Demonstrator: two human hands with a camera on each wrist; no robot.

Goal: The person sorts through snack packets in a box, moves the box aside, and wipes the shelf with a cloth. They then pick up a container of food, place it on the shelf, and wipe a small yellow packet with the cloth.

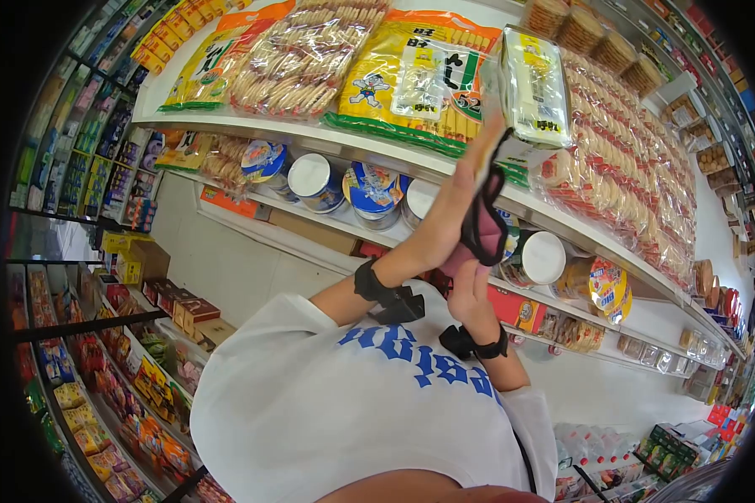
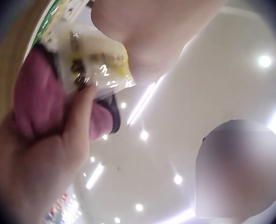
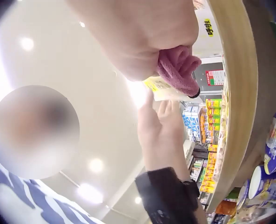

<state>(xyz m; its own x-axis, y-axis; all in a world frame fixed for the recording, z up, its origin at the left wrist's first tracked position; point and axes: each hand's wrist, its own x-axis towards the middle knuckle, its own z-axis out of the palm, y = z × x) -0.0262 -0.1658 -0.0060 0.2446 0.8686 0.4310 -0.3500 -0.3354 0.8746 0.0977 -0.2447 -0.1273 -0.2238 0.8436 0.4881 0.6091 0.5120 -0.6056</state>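
Note:
My left hand holds a clear plastic packet with yellow and dark print. In the head view the packet is almost edge-on and hidden behind that hand, whose fingers point up toward the shelf. A pink cloth with black edging lies against the packet on the other side. My right hand grips this cloth, its thumb up on the packet's lower part. Both hands are in front of the display shelf. Just beyond the fingertips stands a similar clear packet with yellow labels.
Along the top shelf lie large yellow cracker bags and stacks of wrapped biscuits. Tubs with white lids line the shelf beneath. Racks of snack packets run down the left. A black band circles each wrist.

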